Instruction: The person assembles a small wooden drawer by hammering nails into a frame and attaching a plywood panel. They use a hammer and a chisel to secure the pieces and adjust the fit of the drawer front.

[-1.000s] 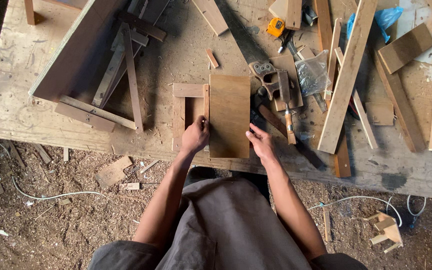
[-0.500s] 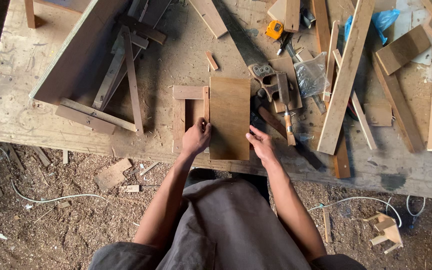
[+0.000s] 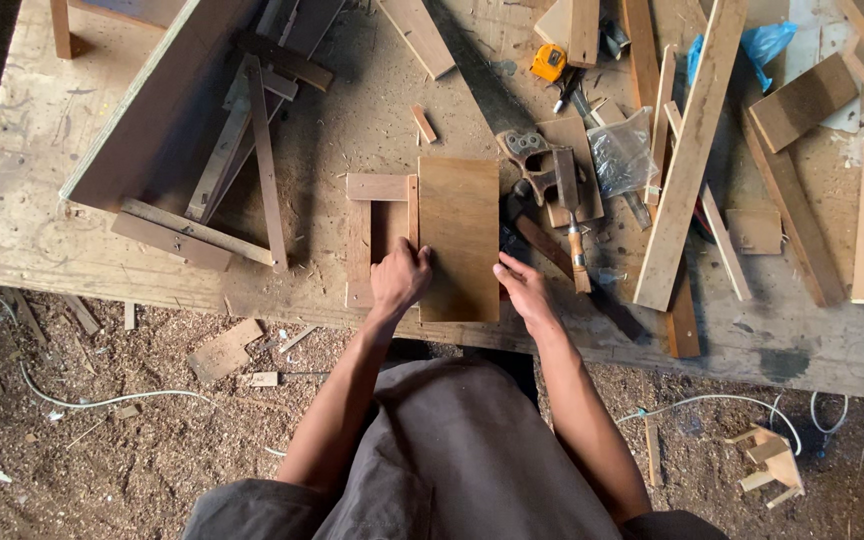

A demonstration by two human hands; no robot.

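Note:
A brown rectangular wooden board (image 3: 459, 235) lies on the workbench (image 3: 42, 170) near its front edge. My left hand (image 3: 399, 276) rests on the board's left edge, fingers curled against it, next to a small frame of wooden strips (image 3: 372, 215). My right hand (image 3: 520, 287) presses flat against the board's lower right edge. Neither hand lifts the board; both touch its sides.
A hand saw (image 3: 527, 155) and chisel (image 3: 573, 215) lie right of the board. A yellow tape measure (image 3: 548, 62), a plastic bag (image 3: 620, 152), long planks (image 3: 692, 150) and offcuts crowd the right side. A large wooden frame (image 3: 192, 130) lies left. Sawdust, scraps and white cable (image 3: 82, 402) cover the floor.

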